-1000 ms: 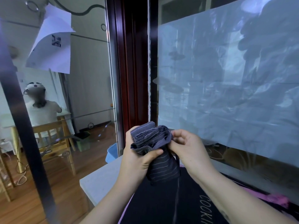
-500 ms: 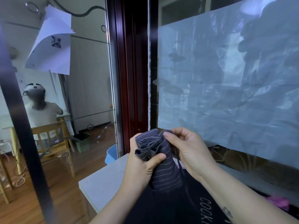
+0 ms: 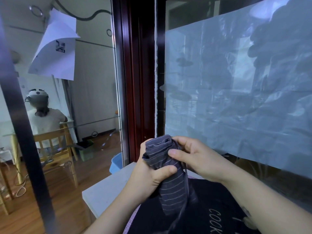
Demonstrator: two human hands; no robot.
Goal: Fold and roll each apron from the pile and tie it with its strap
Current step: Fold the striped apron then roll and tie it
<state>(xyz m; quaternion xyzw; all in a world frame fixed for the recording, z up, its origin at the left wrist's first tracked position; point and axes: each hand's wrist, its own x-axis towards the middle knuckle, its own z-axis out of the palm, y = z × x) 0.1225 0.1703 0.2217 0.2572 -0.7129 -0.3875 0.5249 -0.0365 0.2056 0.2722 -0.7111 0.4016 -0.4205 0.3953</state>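
A rolled grey apron with thin pale stripes (image 3: 170, 188) is held upright in front of me above the table. My left hand (image 3: 150, 176) grips the roll from the left, its thumb across the front. My right hand (image 3: 197, 157) holds the roll's upper right side, thumb pressed on the cloth, fingers curled over the top. A thin dark strap (image 3: 185, 181) hangs from under my right hand down the roll's right side. Below lies a black apron (image 3: 211, 208) with pale lettering.
A white table (image 3: 104, 191) carries the pile, with a checked cloth edge (image 3: 133, 217) at its left. Straight ahead stand a dark red frame (image 3: 135, 81) and a covered glass pane (image 3: 236, 90). Behind the left glass sit a person (image 3: 43, 119), a wooden chair (image 3: 52, 149) and a blue bin (image 3: 116, 162).
The roll has come lower and closer to me. My right hand has moved from the roll's top edge onto its upper front, and the strap now hangs down its right side.
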